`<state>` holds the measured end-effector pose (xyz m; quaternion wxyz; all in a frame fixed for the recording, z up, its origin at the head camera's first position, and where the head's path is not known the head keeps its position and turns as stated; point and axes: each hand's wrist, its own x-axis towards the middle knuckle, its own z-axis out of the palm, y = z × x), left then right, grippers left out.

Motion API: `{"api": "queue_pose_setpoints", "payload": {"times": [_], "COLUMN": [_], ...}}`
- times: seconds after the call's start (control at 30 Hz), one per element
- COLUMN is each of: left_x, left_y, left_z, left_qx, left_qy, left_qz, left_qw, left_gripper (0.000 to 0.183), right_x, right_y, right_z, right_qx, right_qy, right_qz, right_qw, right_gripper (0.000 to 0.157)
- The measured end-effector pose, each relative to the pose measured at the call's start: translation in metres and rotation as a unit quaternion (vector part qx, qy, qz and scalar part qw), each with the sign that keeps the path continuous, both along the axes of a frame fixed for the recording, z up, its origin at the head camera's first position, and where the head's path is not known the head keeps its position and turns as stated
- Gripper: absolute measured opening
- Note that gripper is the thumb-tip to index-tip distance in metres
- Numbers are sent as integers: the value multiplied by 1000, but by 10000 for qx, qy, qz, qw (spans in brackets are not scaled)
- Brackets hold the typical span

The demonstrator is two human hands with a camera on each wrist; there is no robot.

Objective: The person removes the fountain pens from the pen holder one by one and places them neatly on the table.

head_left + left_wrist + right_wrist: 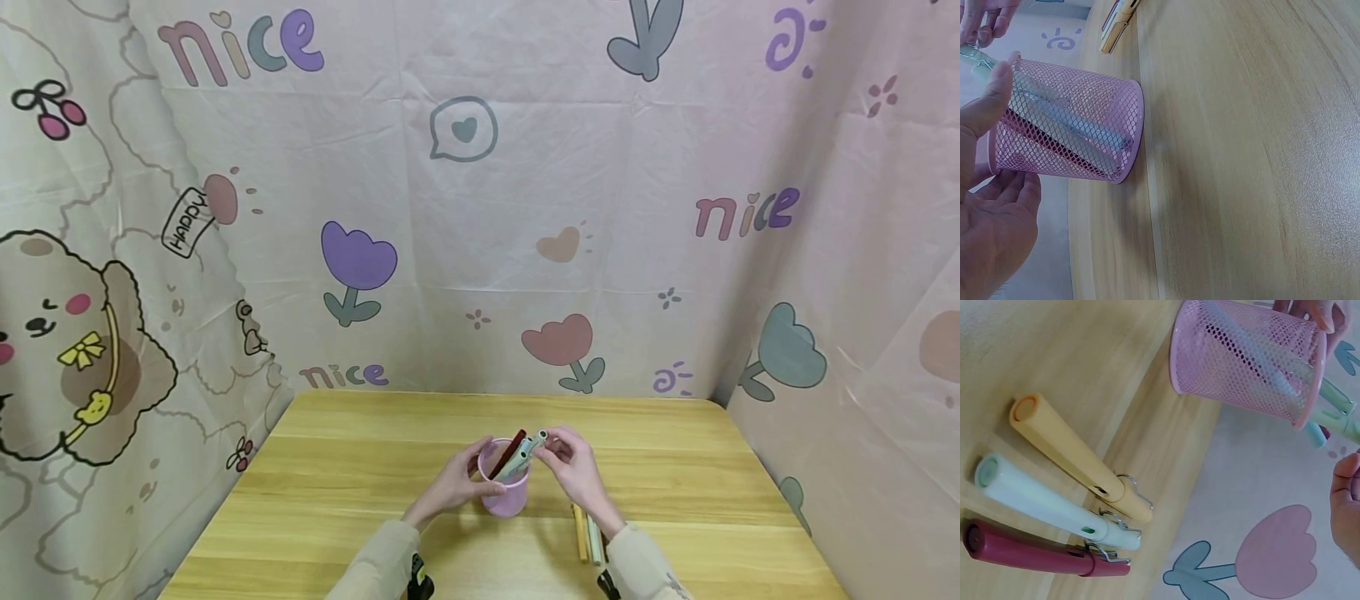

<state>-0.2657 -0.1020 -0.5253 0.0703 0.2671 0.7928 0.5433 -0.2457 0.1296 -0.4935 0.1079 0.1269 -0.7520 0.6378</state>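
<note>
My left hand [457, 479] grips a pink mesh pen holder [506, 502] near its rim, with the thumb on the near side. Standing slanted inside the holder are a dark red pen [510, 452], a light blue pen [1088, 128] and light green pens, their upper ends above the rim. At the holder's right, my right hand [576, 471] pinches the top end of a light green pen [536, 442] whose lower part is inside. In the right wrist view only part of the right hand [1346, 487] shows, by that pen's end.
Right of the holder, a yellow pen [1079, 453], a pale green pen [1054, 503] and a dark red pen [1041, 553] lie side by side on the wooden table [337, 467]. A printed cloth [480, 217] hangs behind the table and along its sides.
</note>
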Motion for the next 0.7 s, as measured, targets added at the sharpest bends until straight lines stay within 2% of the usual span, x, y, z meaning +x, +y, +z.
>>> {"api": "queue_pose_setpoints", "payload": {"times": [0.17, 0.43, 0.7], "left_x": [0, 1, 1], "left_y": [0, 0, 0], "left_z": [0, 2, 1], "left_qx": [10, 3, -73], "left_qy": [-39, -117, -23], "left_qz": [2, 2, 43], "left_qw": [10000, 9999, 10000], "left_gripper": [92, 92, 92], "right_x": [1, 5, 12], "right_y": [0, 5, 7], "right_z": [4, 7, 15], "right_qx": [-184, -182, -263], "right_qy": [155, 562, 666], "right_qz": [-86, -121, -210], "right_qw": [9997, 9982, 9972], "right_gripper": [27, 27, 25]}}
